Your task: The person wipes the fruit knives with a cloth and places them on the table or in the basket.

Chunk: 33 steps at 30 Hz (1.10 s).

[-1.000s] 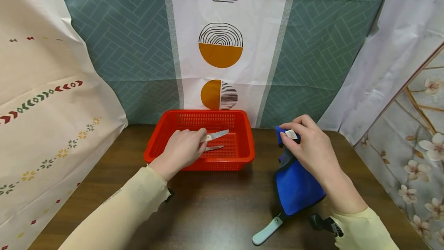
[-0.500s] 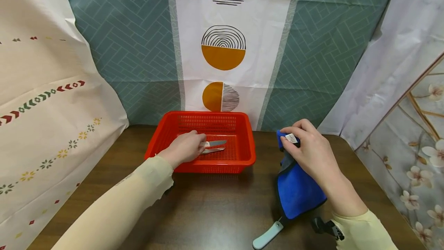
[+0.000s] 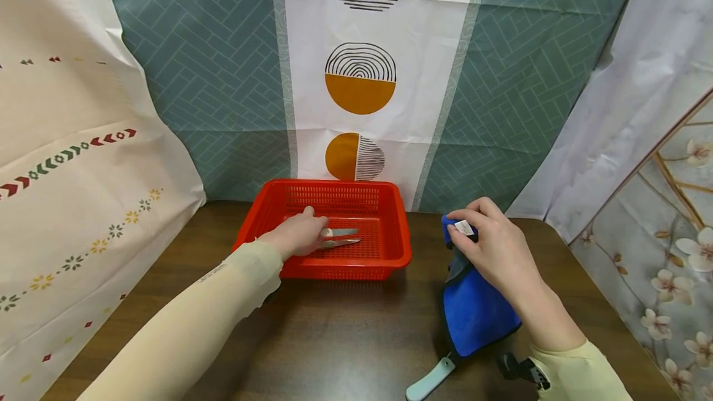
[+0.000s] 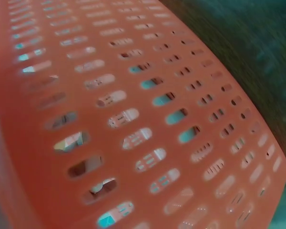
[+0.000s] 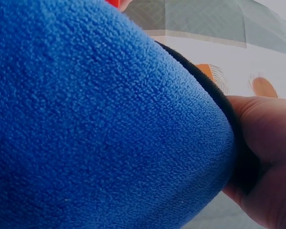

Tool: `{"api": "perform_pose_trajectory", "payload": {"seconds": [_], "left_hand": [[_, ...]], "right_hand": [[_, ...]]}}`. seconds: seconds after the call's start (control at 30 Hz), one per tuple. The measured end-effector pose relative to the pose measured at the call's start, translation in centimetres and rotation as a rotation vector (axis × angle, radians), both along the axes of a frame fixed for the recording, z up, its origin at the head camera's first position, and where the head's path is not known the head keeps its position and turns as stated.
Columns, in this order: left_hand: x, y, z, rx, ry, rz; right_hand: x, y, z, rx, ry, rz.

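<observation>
My left hand (image 3: 301, 232) reaches into the red plastic basket (image 3: 398, 260) and holds a knife (image 3: 343, 232) low over its floor. The fingers hide most of its pale handle. Just in front lies a second knife (image 3: 340, 242), its handle end also behind the hand. Over on the right, my right hand (image 3: 496, 243) pinches the top of a blue cloth (image 3: 478, 311) with dark edging and a white tag (image 3: 463, 228). Near the cloth's bottom corner, a pale handle (image 3: 430, 380) shows on the table; the cloth hides whatever it joins. The right wrist view is mostly blue cloth (image 5: 105, 114).
Basket and cloth are on a dark brown wooden table (image 3: 345, 327). A patterned curtain (image 3: 223, 79) hangs close behind the basket, with more fabric at both sides. In the left wrist view the slotted basket wall (image 4: 148, 119) fills most of the picture.
My left hand has lowered the knife from above the basket to beside the second knife inside. The right hand keeps its hold on the cloth and has hardly moved.
</observation>
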State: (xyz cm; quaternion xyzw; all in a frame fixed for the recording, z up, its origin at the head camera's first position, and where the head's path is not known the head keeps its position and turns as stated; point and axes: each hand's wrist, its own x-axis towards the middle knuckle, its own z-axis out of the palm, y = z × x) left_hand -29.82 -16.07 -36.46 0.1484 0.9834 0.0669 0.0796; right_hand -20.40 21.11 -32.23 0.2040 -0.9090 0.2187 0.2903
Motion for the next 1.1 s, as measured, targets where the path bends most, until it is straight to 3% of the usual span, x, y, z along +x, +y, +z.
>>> {"api": "perform_pose_trajectory", "payload": {"seconds": [0.43,0.67,1.1], "left_hand": [[-0.1,0.4,-0.2,-0.152,-0.012,0.010],[-0.2,0.3,-0.4,-0.103,-0.020,0.058],[-0.8,0.1,-1.4,-0.122,-0.045,0.036]], "right_hand": [[-0.1,0.2,-1.2,0.009,-0.021,0.018],[0.0,0.1,-1.6,0.005,-0.013,0.021],[0.1,0.3,-1.6,0.005,-0.001,0.012]]}}
